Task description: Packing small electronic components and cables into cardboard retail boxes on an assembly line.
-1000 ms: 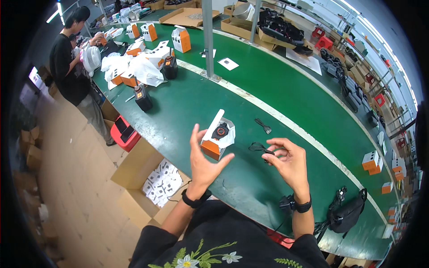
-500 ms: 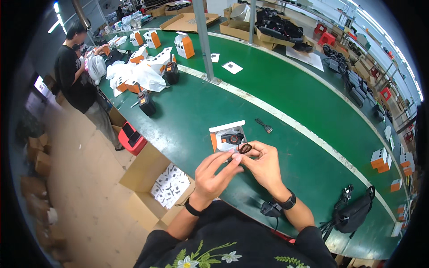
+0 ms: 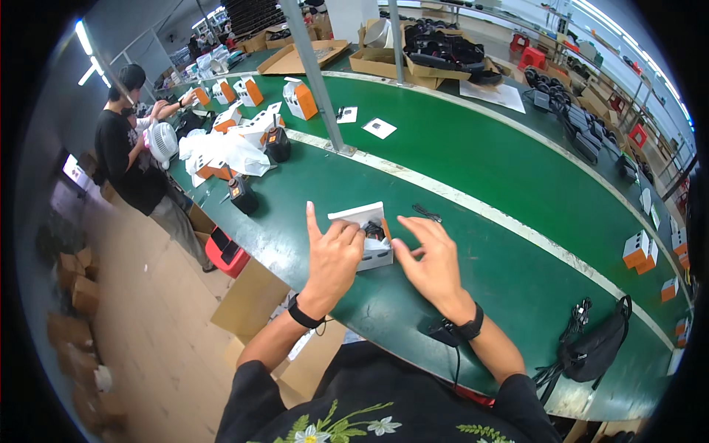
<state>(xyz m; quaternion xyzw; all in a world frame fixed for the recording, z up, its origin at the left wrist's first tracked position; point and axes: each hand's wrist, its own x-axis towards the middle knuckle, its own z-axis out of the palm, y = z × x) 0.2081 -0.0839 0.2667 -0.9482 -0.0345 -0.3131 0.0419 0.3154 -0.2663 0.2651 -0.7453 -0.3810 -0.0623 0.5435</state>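
Note:
A small white and orange box (image 3: 378, 258) stands on the green bench with its lid flap raised. Inside it lies a black device (image 3: 375, 230) in white wrapping, partly covered by fingers. My left hand (image 3: 334, 262) grips the box's left side; its index finger points up, the others bend over the edge, and the thumb is hidden. To the right of the box, my right hand (image 3: 430, 262) is open, its fingers apart and holding nothing. A short black cable (image 3: 426, 213) lies just beyond the box. By my right wrist sits a black corded gadget (image 3: 443, 332).
Two black-and-orange devices (image 3: 241, 196) stand at the left, near white bags (image 3: 221, 151) and boxes. A metal post (image 3: 314, 74) rises from the bench. A black pouch (image 3: 594, 354) lies at the right, an open carton (image 3: 251, 299) below left. A co-worker (image 3: 129, 148) stands far left.
The brown-black cable held between my hands is no longer seen in them. My hands have parted, the left onto the box's side, the right away and opened. The view has shifted slightly.

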